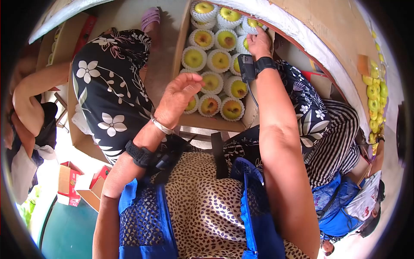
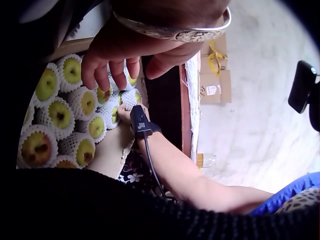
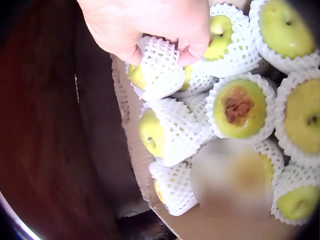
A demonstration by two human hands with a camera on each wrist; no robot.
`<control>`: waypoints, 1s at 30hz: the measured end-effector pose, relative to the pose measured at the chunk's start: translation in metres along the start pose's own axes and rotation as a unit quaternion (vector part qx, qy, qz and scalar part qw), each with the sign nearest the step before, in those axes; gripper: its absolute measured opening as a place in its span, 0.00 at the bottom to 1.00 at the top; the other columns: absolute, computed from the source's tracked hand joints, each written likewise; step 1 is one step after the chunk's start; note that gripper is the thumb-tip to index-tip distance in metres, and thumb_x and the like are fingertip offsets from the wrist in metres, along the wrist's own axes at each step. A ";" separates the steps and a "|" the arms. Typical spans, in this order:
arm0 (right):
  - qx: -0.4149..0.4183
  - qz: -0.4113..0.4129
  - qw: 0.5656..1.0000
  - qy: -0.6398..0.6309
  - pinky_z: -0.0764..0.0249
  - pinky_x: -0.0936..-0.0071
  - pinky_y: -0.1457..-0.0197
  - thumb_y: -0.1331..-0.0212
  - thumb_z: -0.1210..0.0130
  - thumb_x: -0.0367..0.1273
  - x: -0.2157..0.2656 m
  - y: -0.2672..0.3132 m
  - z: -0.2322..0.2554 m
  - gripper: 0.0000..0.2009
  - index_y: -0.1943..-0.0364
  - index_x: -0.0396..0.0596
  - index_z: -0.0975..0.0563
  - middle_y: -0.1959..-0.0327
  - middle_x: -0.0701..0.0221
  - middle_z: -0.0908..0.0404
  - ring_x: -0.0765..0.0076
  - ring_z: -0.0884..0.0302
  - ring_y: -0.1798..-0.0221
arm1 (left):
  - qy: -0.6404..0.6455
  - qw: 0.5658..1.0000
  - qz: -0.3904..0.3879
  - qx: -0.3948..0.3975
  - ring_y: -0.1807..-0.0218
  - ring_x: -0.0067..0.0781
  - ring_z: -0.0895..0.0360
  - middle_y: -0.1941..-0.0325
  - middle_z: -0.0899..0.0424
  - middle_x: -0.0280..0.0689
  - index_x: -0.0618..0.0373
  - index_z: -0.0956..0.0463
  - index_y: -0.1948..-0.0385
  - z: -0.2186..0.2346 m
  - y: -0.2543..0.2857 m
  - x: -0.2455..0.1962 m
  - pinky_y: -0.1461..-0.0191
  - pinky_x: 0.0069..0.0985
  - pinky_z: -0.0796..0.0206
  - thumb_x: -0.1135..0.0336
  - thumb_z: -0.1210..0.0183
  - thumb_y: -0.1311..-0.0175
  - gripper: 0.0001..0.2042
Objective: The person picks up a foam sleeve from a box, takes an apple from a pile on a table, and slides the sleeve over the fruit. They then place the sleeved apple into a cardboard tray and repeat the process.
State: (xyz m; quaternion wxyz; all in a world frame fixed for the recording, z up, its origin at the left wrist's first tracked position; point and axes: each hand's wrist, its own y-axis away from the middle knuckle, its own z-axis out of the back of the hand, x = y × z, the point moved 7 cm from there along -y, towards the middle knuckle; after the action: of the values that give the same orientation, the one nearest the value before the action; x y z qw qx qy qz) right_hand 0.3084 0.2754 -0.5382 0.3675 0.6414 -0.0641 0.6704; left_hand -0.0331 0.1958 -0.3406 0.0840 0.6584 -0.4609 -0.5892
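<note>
Green apples in white foam net sleeves fill a cardboard box (image 1: pixel 247 117). My right hand (image 1: pixel 260 44) reaches to the box's far right corner. There its thumb and fingers pinch a foam-sleeved apple (image 3: pixel 162 72) beside the cardboard wall, as the right wrist view shows. My left hand (image 1: pixel 176 97) hangs over the near left part of the box, fingers loosely bent and holding nothing. Below it sits a sleeved apple (image 1: pixel 211 82), partly overlapped by the fingertips. Another apple (image 3: pixel 240 107) near the right hand has a brown patch around its top.
A table edge with a white cover (image 1: pixel 297 32) curves close beyond the box. Red-and-white cartons (image 1: pixel 69 183) stand at the lower left, by a green surface (image 1: pixel 69 231). Other people are at both sides; a pink sandal (image 1: pixel 150 18) shows beyond the box. Yellow-green fruit (image 1: pixel 374 97) lies far right.
</note>
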 end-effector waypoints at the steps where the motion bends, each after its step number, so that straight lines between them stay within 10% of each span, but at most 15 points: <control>1: -0.001 -0.009 1.000 -0.017 0.32 0.71 0.51 0.48 0.44 0.33 0.011 0.008 -0.004 0.23 0.47 0.46 0.35 0.49 0.64 0.35 0.65 0.38 0.45 | -0.004 1.000 -0.002 0.000 0.49 0.25 0.32 0.53 0.25 0.33 0.51 0.30 0.56 0.000 0.000 -0.001 0.46 0.25 0.42 0.60 0.50 0.38 0.12; 4: -0.066 -0.087 0.947 -0.301 0.32 0.73 0.56 0.51 0.41 0.34 0.025 0.032 -0.009 0.20 0.53 0.45 0.31 0.57 0.65 0.30 0.67 0.32 0.56 | -0.010 1.000 -0.011 0.006 0.49 0.24 0.32 0.53 0.25 0.33 0.51 0.30 0.56 -0.004 0.001 -0.003 0.47 0.25 0.42 0.59 0.49 0.38 0.12; 6: -0.075 0.000 0.988 -0.138 0.31 0.71 0.57 0.52 0.40 0.34 0.034 0.036 -0.004 0.20 0.55 0.43 0.31 0.58 0.65 0.31 0.66 0.33 0.58 | -0.005 1.000 -0.017 0.019 0.49 0.24 0.32 0.53 0.25 0.33 0.50 0.30 0.56 -0.005 0.000 -0.001 0.47 0.25 0.42 0.59 0.49 0.38 0.12; 11: -0.181 -0.096 0.954 -0.221 0.29 0.69 0.59 0.51 0.40 0.35 0.043 0.054 -0.007 0.19 0.56 0.41 0.30 0.58 0.63 0.32 0.63 0.33 0.55 | -0.019 1.000 -0.015 0.015 0.50 0.24 0.31 0.54 0.25 0.33 0.51 0.30 0.56 -0.006 -0.001 -0.004 0.47 0.25 0.42 0.59 0.49 0.39 0.12; 15: -0.112 -0.019 0.993 -0.041 0.29 0.69 0.56 0.48 0.44 0.39 0.058 0.058 -0.003 0.20 0.56 0.40 0.31 0.53 0.65 0.33 0.66 0.33 0.54 | -0.018 1.000 -0.015 0.012 0.50 0.24 0.31 0.53 0.25 0.33 0.52 0.30 0.56 -0.005 0.000 -0.002 0.48 0.25 0.41 0.59 0.49 0.39 0.13; 22: -0.210 -0.106 0.960 -0.148 0.31 0.74 0.63 0.47 0.47 0.39 0.039 0.048 0.009 0.16 0.59 0.42 0.27 0.63 0.67 0.26 0.67 0.29 0.62 | -0.023 1.000 -0.011 0.012 0.51 0.23 0.31 0.54 0.25 0.32 0.51 0.30 0.56 0.000 0.000 -0.003 0.48 0.24 0.41 0.59 0.48 0.40 0.13; 30: -0.133 0.109 0.985 0.031 0.32 0.65 0.52 0.57 0.39 0.41 0.055 0.062 0.001 0.25 0.59 0.35 0.28 0.58 0.52 0.24 0.51 0.26 0.54 | -0.024 0.999 -0.010 0.025 0.53 0.23 0.30 0.55 0.25 0.32 0.51 0.30 0.57 -0.007 0.003 -0.001 0.48 0.24 0.41 0.60 0.49 0.39 0.11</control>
State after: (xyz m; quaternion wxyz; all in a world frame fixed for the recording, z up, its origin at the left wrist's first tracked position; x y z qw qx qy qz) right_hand 0.2791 0.2528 -0.4640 0.3758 0.5546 -0.2109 0.7118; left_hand -0.0286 0.1919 -0.3359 0.0505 0.6509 -0.4704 -0.5937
